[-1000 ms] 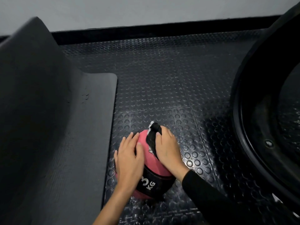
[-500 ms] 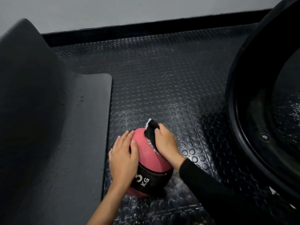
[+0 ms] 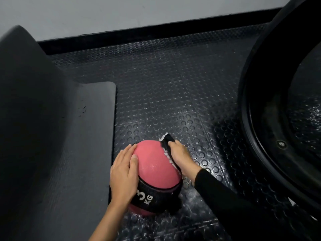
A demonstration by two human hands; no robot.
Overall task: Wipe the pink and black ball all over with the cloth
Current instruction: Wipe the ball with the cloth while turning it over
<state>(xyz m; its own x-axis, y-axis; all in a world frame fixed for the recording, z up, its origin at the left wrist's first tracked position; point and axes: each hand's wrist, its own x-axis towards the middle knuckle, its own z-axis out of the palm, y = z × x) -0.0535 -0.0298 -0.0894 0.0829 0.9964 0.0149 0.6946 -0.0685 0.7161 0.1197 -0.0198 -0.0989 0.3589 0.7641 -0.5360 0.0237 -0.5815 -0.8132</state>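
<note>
The left hand [image 3: 123, 173] lies flat with straight fingers on the pink and black ball [image 3: 154, 173], while the right hand [image 3: 180, 157] grips the cloth [image 3: 167, 141] against its other side.

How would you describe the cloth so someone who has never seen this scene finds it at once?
Start on the studded black floor, beside the grey mat. There sits the pink and black ball, and the right hand holds the cloth against its right side. It alone is soft: black with a white frayed edge.
</note>
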